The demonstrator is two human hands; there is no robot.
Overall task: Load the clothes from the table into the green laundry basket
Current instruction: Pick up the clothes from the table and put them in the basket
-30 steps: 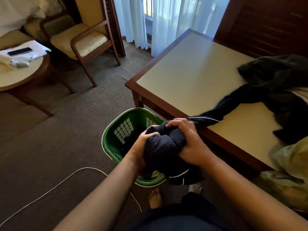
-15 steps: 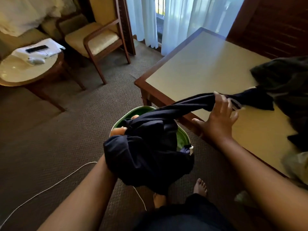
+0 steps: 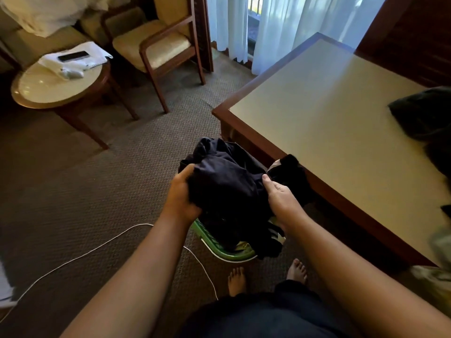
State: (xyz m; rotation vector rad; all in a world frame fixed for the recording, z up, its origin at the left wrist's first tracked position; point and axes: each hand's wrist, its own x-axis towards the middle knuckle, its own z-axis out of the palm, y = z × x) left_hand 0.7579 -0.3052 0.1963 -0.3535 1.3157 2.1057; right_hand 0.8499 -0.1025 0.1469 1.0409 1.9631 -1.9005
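A bundled navy garment [image 3: 227,186] with white trim is held over the green laundry basket [image 3: 219,250], which stands on the carpet beside the table and is mostly hidden by the cloth. My left hand [image 3: 181,193] grips the bundle's left side. My right hand [image 3: 278,196] grips its right side. A dark green garment [image 3: 424,113] lies on the table [image 3: 329,118] at the right edge. Pale green cloth [image 3: 439,245] hangs at the table's near right corner.
A white cable [image 3: 102,247] runs across the carpet left of the basket. A round side table [image 3: 39,91] with a phone and towel stands at the far left. A wooden armchair [image 3: 158,47] sits behind it. My bare feet [image 3: 236,280] are just behind the basket.
The garment's long end has come off the table and is now gathered into the bundle. My right hand moved from the table edge back to the bundle, over the basket.
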